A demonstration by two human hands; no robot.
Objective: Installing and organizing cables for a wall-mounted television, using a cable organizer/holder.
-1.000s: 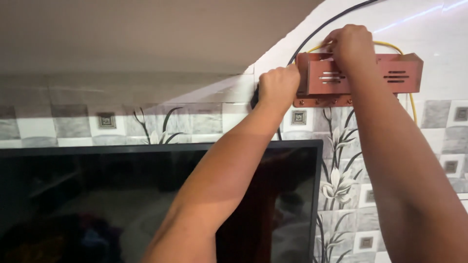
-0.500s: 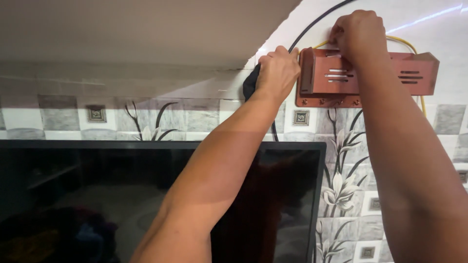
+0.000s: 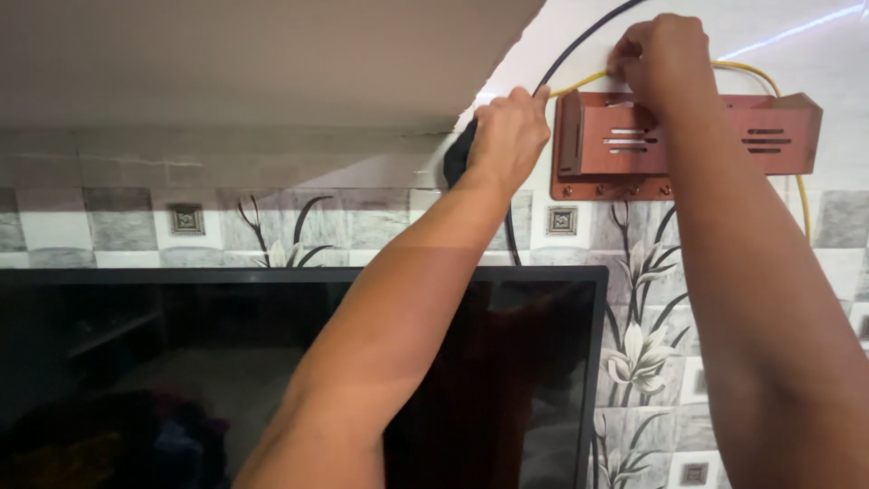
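A matt brown wooden-looking shelf (image 3: 688, 136) hangs on glossy ceramic tiles (image 3: 118, 226) above a glossy black screen (image 3: 181, 362).

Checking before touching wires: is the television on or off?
Off: the television screen is dark, showing only reflections.

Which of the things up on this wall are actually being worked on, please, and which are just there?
In hand: left hand gripping a black object; right hand on the yellow cable; brown box.
Just there: black cable, screen, tiles.
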